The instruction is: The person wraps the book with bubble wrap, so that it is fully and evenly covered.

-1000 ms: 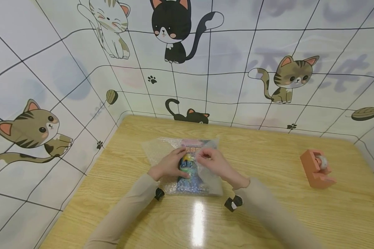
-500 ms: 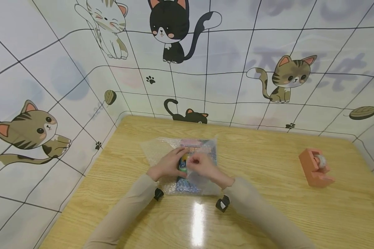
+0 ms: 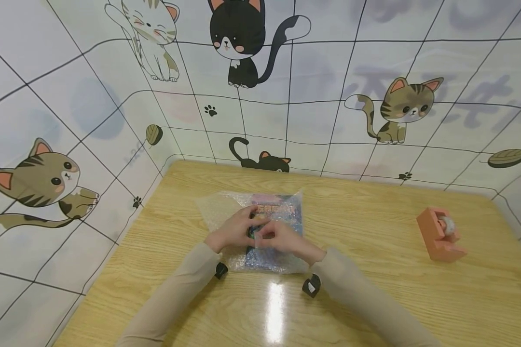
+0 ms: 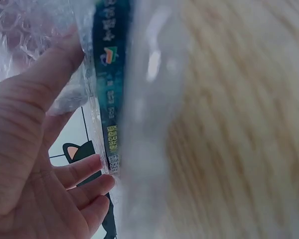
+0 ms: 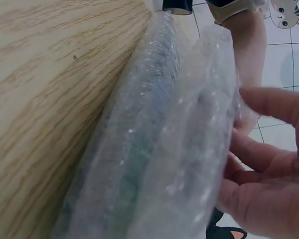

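A book with a colourful cover [image 3: 282, 203] lies on a sheet of bubble wrap [image 3: 217, 206] on the wooden table. Its dark teal spine [image 4: 109, 84], with printed characters, shows in the left wrist view. My left hand [image 3: 233, 228] rests on the book's left part, thumb and fingers spread. My right hand [image 3: 285, 237] pinches the edge of the bubble wrap flap [image 5: 194, 124], which is folded over the cover from the right. The fingertips of both hands are close together above the middle of the cover, partly hiding it.
An orange tape dispenser [image 3: 440, 234] with a roll of tape stands on the right of the table [image 3: 356, 289]. A cat-patterned white wall covering [image 3: 321, 120] borders the table at the back and left.
My right hand has moved left and slightly down, drawing the bubble wrap flap across the cover towards my left hand. My left hand has stayed nearly still.
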The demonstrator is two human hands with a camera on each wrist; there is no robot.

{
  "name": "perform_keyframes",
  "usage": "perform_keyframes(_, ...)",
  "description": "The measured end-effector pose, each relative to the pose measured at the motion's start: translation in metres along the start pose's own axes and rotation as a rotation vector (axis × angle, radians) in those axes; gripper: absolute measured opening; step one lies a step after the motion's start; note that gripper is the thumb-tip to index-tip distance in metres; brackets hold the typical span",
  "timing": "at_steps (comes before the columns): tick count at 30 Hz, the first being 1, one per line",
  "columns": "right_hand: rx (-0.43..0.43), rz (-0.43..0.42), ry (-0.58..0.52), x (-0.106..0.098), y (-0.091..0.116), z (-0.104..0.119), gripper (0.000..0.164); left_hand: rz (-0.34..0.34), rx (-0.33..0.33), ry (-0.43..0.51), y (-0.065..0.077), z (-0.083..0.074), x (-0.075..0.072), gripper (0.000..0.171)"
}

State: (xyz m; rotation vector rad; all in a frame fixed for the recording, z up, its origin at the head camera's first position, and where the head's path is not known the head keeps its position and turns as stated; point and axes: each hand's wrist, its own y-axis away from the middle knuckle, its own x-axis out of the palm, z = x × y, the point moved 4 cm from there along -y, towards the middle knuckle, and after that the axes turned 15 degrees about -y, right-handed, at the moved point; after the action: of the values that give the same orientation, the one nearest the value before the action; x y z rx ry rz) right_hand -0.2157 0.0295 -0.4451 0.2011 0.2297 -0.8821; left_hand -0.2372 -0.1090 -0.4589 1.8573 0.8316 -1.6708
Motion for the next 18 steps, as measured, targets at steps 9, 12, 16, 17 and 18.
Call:
perform_keyframes(9, -0.028, 0.119, -0.152, -0.021, 0.014, -0.005, 0.036, 0.048, 0.014, -0.079, -0.002, -0.001, -0.001, 0.064)
perform_keyframes(12, -0.092, 0.081, -0.014, -0.038, 0.019, -0.003, 0.046, 0.069, 0.003, -0.068, -0.002, -0.002, -0.002, 0.067)
perform_keyframes(16, -0.141, 0.103, 0.242, -0.05, 0.025, -0.004, 0.071, 0.082, -0.001, -0.068, -0.001, -0.001, -0.003, 0.069)
perform_keyframes(17, -0.132, 0.128, 0.277, -0.05, 0.026, -0.005, 0.077, 0.085, -0.002, -0.065, -0.001, -0.001, -0.002, 0.069)
perform_keyframes(18, -0.114, 0.152, 0.296, -0.049, 0.027, -0.007, 0.083, 0.084, -0.002, -0.063, -0.001, -0.001, -0.002, 0.069)
